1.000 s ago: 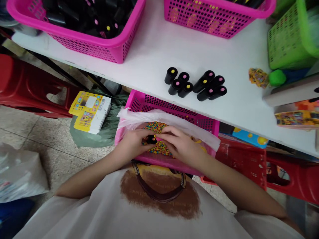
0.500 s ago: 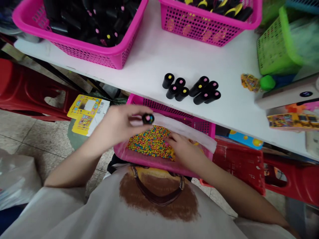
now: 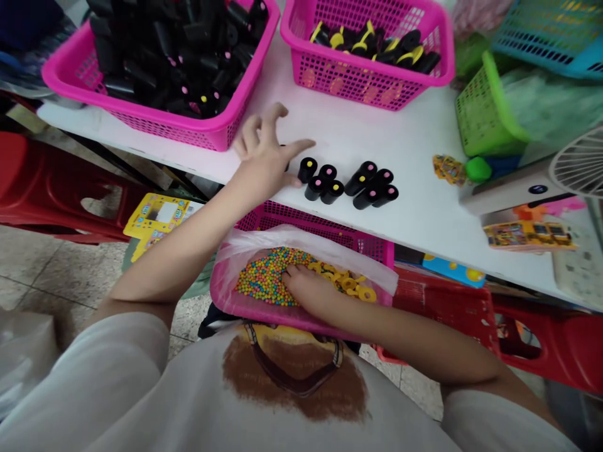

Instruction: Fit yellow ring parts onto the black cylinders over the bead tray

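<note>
My left hand is over the white table with its fingers spread. Between its thumb and forefinger shows a small black edge, apparently a tube mostly hidden by the hand. Just right of it stand several black tubes with pink or yellow dots on their ends, and a second cluster stands beyond. Lower down, my right hand reaches into small coloured balls, its fingertips sunk among them and hidden. Yellow ring-shaped pieces lie beside that hand, on the same clear plastic sheet inside a pink basket.
A pink basket of black tubes stands at the back left; another pink basket holds black and yellow parts. To the right are a green basket, a fan and a yellow toy bus. Red stools flank the table.
My left hand has moved up from above the ball basket to the table and let go of the black tube it held. My right hand has shifted left, deeper into the balls.
</note>
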The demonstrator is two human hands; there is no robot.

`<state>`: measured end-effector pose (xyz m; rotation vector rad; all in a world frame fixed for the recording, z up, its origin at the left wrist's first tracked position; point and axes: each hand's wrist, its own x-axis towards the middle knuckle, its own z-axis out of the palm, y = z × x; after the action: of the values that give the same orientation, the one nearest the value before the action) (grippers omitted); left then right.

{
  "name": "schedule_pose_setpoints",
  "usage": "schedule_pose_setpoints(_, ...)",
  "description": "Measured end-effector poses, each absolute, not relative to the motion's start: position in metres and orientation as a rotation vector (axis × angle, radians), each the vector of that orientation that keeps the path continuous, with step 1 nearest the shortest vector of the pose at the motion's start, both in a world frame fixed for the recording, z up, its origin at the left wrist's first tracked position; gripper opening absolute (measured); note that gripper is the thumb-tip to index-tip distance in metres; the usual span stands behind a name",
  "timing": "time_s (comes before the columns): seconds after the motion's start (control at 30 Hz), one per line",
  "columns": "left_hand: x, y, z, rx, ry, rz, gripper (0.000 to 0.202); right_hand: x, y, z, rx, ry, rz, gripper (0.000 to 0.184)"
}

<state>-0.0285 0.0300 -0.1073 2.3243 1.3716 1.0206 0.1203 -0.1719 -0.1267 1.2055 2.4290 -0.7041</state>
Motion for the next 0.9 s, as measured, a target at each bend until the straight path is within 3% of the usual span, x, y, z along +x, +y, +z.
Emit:
schedule_pose_setpoints(0.1,-0.018,0.030,-0.103,2.376,1.225,0.968,0.052,0.127,-0.166,-0.133,1.152,2.501,-0.820,0.029)
schedule_pose_setpoints(0.4,-0.077,-0.077,-0.039,2.274,0.942,0.710,0.034,0.149,-0.166,-0.136,1.331,2.548,-1.255,0.037)
schedule_pose_setpoints(0.47,-0.087,-0.112,-0.051,2.127,0.938,0.636,0.025,0.155,-0.168,-0.131,1.388,2.561,-1.441,0.029)
schedule_pose_setpoints(0.6,-0.085,-0.158,-0.099,1.952,1.025,0.517,0.026,0.163,-0.171,-0.115,1.470,2.623,-1.574,0.023)
schedule_pose_setpoints(0.73,-0.075,-0.175,-0.126,1.922,1.140,0.427,0.026,0.163,-0.176,-0.100,1.461,2.803,-1.443,0.031)
schedule_pose_setpoints(0.9,-0.072,-0.176,-0.126,1.958,1.151,0.478,0.024,0.155,-0.181,-0.094,1.315,2.898,-1.199,0.041)
